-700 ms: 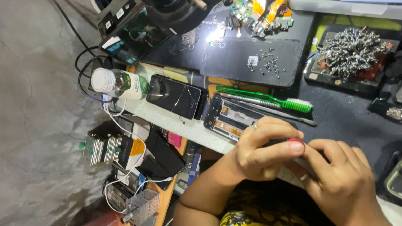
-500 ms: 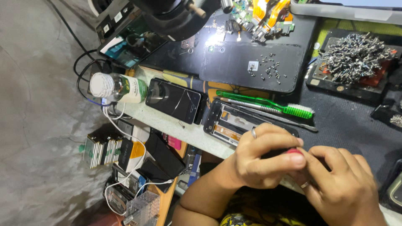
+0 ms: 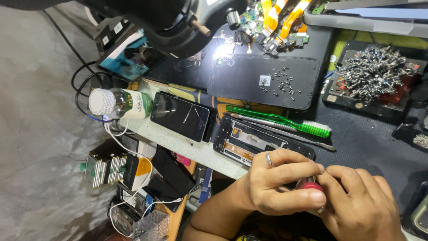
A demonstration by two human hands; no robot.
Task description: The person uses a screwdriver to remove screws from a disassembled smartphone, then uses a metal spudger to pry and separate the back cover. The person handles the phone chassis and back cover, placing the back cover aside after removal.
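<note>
Dark and crowded, the workbench (image 3: 370, 143) is full of phone parts. Near the front, the left hand (image 3: 278, 185) and the right hand (image 3: 361, 207) meet. Both are curled tight around a small red-tipped tool (image 3: 308, 184), with fingers pinching it from both sides. Just past the hands lies an open phone frame (image 3: 249, 140). A green toothbrush (image 3: 278, 121) sits beyond it. To the left are a cracked phone (image 3: 180, 116) and a clear bottle (image 3: 118, 103). Far right, a pile of tiny screws (image 3: 372, 73) fills a tray.
</note>
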